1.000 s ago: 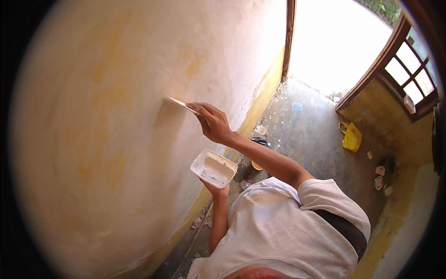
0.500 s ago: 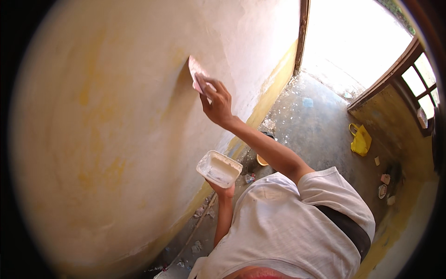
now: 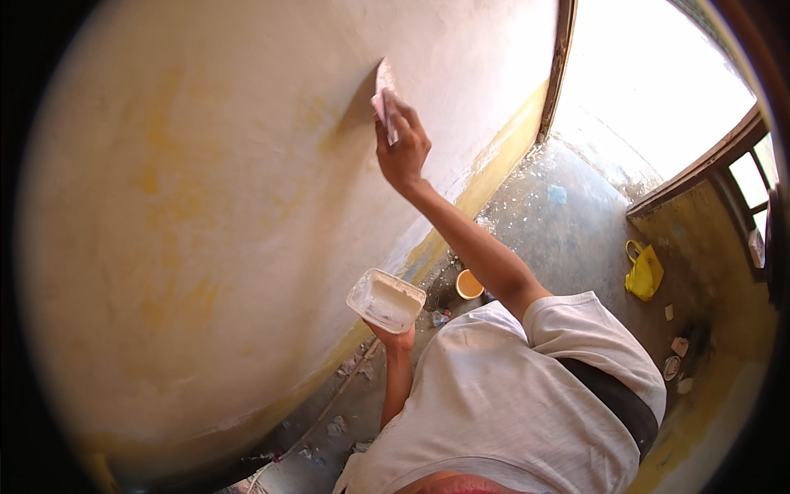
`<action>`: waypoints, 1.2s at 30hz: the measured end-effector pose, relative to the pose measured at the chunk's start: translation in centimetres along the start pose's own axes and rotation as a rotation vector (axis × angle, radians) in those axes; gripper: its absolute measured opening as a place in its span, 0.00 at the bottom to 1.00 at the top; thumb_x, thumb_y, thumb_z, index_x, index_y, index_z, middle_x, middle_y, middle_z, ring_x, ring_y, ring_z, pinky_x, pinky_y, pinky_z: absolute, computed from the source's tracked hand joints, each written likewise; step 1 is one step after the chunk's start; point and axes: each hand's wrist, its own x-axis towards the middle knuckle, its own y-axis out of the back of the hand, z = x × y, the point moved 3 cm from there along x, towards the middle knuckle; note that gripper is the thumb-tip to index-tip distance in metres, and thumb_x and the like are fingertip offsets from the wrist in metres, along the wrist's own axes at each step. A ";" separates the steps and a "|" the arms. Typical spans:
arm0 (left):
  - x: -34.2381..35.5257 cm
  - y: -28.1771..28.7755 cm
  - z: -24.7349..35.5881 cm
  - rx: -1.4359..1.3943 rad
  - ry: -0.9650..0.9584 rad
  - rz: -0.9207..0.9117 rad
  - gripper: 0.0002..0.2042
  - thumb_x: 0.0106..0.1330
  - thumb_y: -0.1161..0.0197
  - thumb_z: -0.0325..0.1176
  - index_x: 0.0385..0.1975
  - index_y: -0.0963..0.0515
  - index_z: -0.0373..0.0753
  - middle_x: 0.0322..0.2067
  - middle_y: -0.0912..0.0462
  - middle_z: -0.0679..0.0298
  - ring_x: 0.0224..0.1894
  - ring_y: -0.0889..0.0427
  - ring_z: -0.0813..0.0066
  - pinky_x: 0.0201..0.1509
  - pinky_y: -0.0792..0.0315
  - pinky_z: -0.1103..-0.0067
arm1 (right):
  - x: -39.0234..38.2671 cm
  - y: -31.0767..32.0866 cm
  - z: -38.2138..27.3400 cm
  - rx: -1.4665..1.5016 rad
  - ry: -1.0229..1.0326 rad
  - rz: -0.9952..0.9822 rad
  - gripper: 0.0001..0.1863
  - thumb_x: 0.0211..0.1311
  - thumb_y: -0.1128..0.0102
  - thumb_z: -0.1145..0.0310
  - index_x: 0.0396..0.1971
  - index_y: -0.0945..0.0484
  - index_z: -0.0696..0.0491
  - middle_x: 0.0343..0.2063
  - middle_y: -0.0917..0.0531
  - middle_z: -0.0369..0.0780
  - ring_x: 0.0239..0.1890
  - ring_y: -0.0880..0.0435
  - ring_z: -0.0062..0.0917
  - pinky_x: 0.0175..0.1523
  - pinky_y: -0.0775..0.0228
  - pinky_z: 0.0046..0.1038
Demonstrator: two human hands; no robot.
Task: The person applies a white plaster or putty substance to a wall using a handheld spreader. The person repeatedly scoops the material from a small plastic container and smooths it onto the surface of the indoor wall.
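At the wall (image 3: 255,247), the right hand (image 3: 403,152) is gripping a scraper (image 3: 384,81); near the wall, the left hand (image 3: 395,338) is holding a tub (image 3: 372,314). Pale coating (image 3: 271,107) is covering most of the wall; yellow patches (image 3: 197,300) are showing, apparently unfinished.

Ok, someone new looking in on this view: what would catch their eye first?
Probably the glaring white doorway at upper right, the brightest thing in view. Next, near the top centre, the right hand with a pale blade at the patchy wall, and below it the left hand holding up a white tub. The yellow bag stands out too, on the floor at right.
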 end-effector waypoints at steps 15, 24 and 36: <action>1.4 2.1 -1.0 -0.106 0.012 -0.039 0.28 0.72 0.48 0.63 0.64 0.28 0.55 0.61 0.22 0.72 0.64 0.25 0.65 0.69 0.32 0.59 | 1.6 4.4 0.9 0.002 -0.095 -0.022 0.15 0.73 0.42 0.73 0.56 0.18 0.55 0.51 0.13 0.44 0.46 0.11 0.33 0.47 0.18 0.30; 1.5 -0.5 -0.9 -0.013 0.001 0.012 0.28 0.74 0.53 0.64 0.66 0.29 0.55 0.62 0.24 0.72 0.64 0.26 0.67 0.70 0.33 0.60 | -7.1 -2.0 -10.8 0.246 0.397 -0.369 0.34 0.53 0.29 0.79 0.62 0.21 0.44 0.54 0.16 0.37 0.47 0.13 0.32 0.44 0.17 0.31; 0.2 -4.9 0.2 0.155 -0.048 -0.131 0.39 0.72 0.64 0.73 0.72 0.38 0.50 0.66 0.30 0.64 0.68 0.29 0.63 0.71 0.31 0.60 | -16.0 14.3 -2.6 0.163 -0.229 -0.974 0.13 0.65 0.38 0.71 0.24 0.29 0.61 0.17 0.31 0.47 0.17 0.35 0.33 0.26 0.40 0.35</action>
